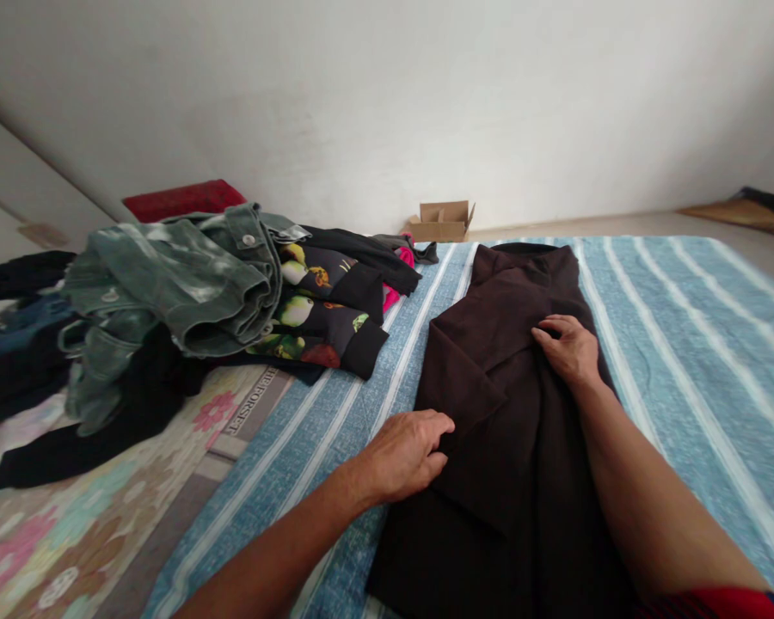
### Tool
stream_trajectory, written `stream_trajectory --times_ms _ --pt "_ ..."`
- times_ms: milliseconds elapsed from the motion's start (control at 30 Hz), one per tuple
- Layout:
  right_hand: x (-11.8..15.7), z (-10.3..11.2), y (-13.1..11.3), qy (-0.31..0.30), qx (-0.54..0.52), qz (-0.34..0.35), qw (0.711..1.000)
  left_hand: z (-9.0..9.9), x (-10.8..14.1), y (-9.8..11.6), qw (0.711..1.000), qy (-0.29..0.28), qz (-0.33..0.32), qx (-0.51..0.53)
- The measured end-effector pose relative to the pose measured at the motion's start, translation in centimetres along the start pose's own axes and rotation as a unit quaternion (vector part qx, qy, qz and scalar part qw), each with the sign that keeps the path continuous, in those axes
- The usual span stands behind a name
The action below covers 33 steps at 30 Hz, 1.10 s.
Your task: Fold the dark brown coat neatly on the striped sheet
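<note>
Under both hands, a dark brown garment (522, 481) is lying on a blue striped bedcover (703, 387); the left hand (406, 456) is pressing its folded edge, the right hand (568, 348) spreading open on top, neither clenching.

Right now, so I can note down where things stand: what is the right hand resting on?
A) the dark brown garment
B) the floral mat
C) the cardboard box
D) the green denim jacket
A: the right hand lies on the dark brown garment, which is spread out on the blue striped cover.
</note>
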State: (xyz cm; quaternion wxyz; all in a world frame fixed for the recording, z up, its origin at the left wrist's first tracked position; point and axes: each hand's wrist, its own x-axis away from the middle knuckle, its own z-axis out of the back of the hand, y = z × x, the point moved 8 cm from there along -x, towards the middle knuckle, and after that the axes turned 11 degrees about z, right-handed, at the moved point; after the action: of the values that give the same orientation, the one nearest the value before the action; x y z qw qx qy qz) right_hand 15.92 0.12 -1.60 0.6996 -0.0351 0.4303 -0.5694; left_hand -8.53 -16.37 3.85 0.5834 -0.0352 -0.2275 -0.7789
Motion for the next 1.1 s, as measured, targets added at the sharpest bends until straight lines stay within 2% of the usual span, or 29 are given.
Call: stream_trajectory --times_ms 200,467,667,900,1100 --pt "0.0 0.0 0.0 0.001 0.001 0.004 1.000 0.0 0.4 0.7 0.999 0.007 -0.016 -0.028" --pt "0.0 0.1 0.0 0.004 0.001 -0.005 1.000 -0.7 1.0 1.2 0.994 0.062 -0.019 -0.084" --pt "0.0 0.0 0.0 0.003 -0.006 -0.002 1.000 -1.0 1.1 1.6 0.990 0.051 -0.007 -0.134" --pt "-0.1 -0.3 0.2 0.002 -0.016 0.000 1.000 -0.4 0.8 2.9 0.987 0.075 -0.011 -0.142" --pt "-0.1 -0.2 0.1 0.006 -0.006 -0.003 1.000 -0.7 -0.3 3.6 0.982 0.052 0.009 -0.181"
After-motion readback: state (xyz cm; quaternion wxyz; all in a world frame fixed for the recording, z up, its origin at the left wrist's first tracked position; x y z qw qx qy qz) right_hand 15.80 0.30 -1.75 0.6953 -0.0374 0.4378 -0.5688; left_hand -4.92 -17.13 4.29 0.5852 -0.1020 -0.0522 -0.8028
